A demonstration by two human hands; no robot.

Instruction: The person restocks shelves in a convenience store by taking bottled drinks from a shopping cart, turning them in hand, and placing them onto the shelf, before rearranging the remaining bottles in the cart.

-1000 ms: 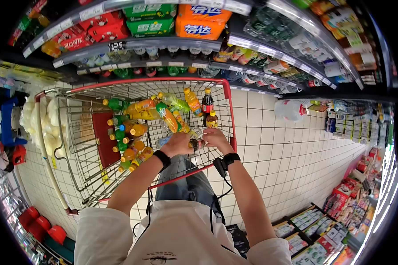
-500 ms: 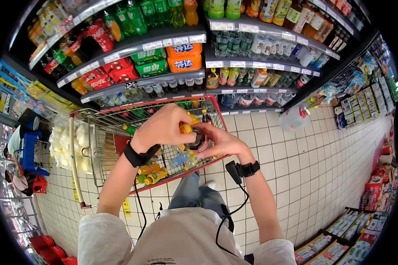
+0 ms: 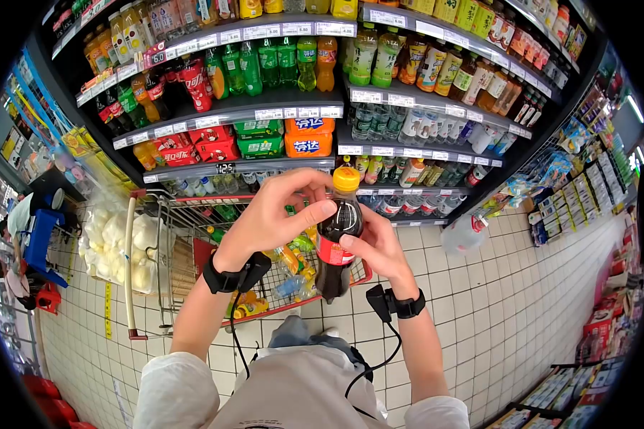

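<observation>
A cola bottle (image 3: pixel 331 278) with a yellow cap and red label stands nearly upright in front of me, above the shopping cart (image 3: pixel 131 268). My right hand (image 3: pixel 381 247) is closed round its side, thumb across the label. At the bottle's upper part, my left hand (image 3: pixel 283 214) has its thumb against the shoulder and its fingers curled near the neck. Some of those fingertips are hidden. Below, in the cart, lie orange drink bottles (image 3: pixel 250 306) and a clear bottle (image 3: pixel 290 287).
Drink shelves (image 3: pixel 265 113) curve across the front, with bottles and shrink-wrapped packs. A bag of pale round items (image 3: pixel 118 239) is beside the cart handle. A large clear jug (image 3: pixel 465 234) stands on the tiled floor (image 3: pixel 472 307) at right. People are at far left.
The cola bottle has come up out of the cart area and turned more upright, showing its label. Both hands rose with it. My view has tilted up toward the shelves.
</observation>
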